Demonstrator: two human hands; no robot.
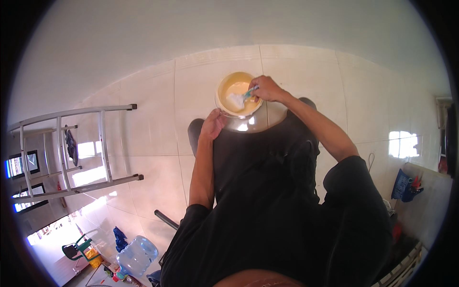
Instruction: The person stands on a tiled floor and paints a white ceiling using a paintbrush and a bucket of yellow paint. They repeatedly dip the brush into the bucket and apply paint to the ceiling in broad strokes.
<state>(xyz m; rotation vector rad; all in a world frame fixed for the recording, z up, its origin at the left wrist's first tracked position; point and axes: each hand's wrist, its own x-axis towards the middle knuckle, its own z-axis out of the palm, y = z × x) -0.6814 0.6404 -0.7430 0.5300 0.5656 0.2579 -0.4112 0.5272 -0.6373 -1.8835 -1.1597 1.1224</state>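
Observation:
A round yellow bucket (222,99) with a pale rim stands on the floor in front of me, between my knees and the wall. Its inside is yellow, with what looks like pale liquid at the bottom. My right hand (267,89) is closed round the teal and white handle of a small brush (236,100). The brush's white head reaches down inside the bucket; I cannot tell how deep it dips. My left hand (213,124) grips the bucket's near left rim, its fingertips partly hidden.
A pale wall (248,21) rises just beyond the bucket. On the left is a metal ladder (103,146) with a dark cloth on it. Behind me at lower left are a clear water jug (137,256) and a green chair (82,248). A blue bag (401,184) is at right.

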